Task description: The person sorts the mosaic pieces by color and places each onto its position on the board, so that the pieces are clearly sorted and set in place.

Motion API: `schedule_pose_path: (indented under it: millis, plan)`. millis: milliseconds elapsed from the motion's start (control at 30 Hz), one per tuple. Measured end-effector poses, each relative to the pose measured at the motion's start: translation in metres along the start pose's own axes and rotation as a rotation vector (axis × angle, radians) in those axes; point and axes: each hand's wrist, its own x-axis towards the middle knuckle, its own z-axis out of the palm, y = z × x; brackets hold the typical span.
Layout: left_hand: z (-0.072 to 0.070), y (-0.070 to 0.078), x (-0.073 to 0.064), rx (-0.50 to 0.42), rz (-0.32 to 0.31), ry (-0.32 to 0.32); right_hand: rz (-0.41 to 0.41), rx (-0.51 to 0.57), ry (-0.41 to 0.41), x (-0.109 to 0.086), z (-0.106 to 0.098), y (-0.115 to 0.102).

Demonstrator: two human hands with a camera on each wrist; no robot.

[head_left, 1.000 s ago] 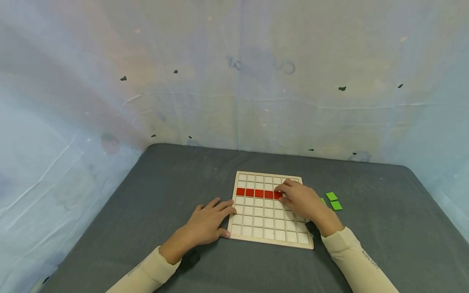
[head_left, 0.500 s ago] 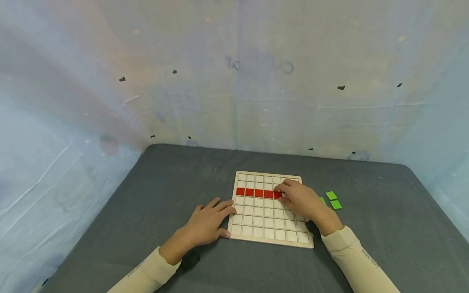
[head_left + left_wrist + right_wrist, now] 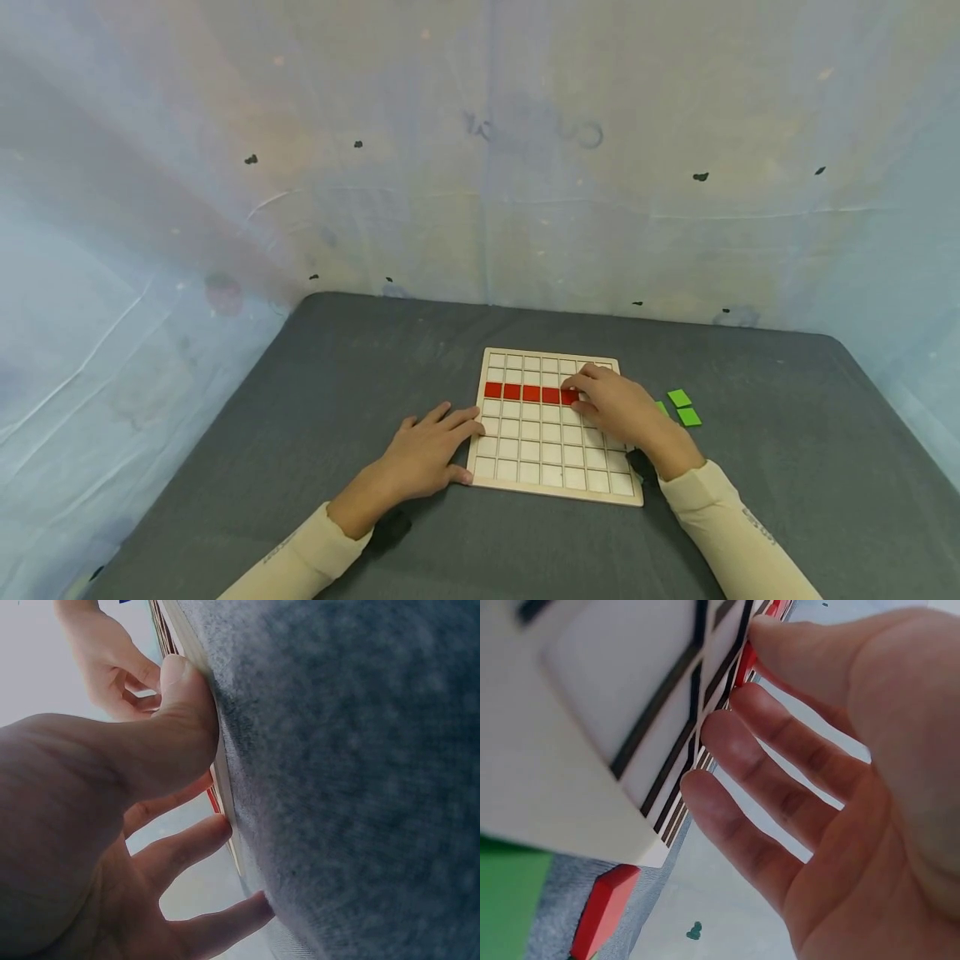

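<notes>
Head view: a wooden grid board lies flat on the dark bench. A row of red tiles runs left to right across its third row from the far side, five showing. The rightmost red tile sits at the right hand, whose thumb and index finger pinch it with little gap between them. That tile lies to the left of the right palm. The right hand is clearly the nearer; the left hand is well apart, at the board's left edge, fingers spread and gripping nothing. Green tiles lie on the bench to the right of the board (one is partly covered by the right arm).

Left wrist view: the left thumb rests along the board's edge, the other fingers spread apart.

Right wrist view: thumb and index finger meet at the red tile; the other three fingers are extended, their tips at the board. A loose red piece lies just beyond the board's edge.

Writing: the sleeves carry dark lettering, too small to read. Faint marks on the wall sheet are illegible. No brand or label can be read.
</notes>
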Motion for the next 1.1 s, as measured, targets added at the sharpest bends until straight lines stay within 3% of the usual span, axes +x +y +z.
schedule_pose_path:
  millis: [367,567,767,1100]
  plan:
    - [-0.002,0.002,-0.001,-0.024,-0.016,-0.006,-0.010,0.015,-0.008,-0.001,-0.001,0.001]
    - [-0.001,0.003,0.000,-0.021,-0.007,-0.008,0.036,0.100,-0.057,-0.007,-0.008,0.009]
    - [0.000,0.004,0.001,-0.021,-0.015,-0.017,0.039,0.130,-0.010,-0.024,-0.023,0.030]
    - [-0.001,0.006,-0.001,-0.023,-0.028,-0.028,0.062,0.013,-0.041,-0.056,-0.022,0.072]
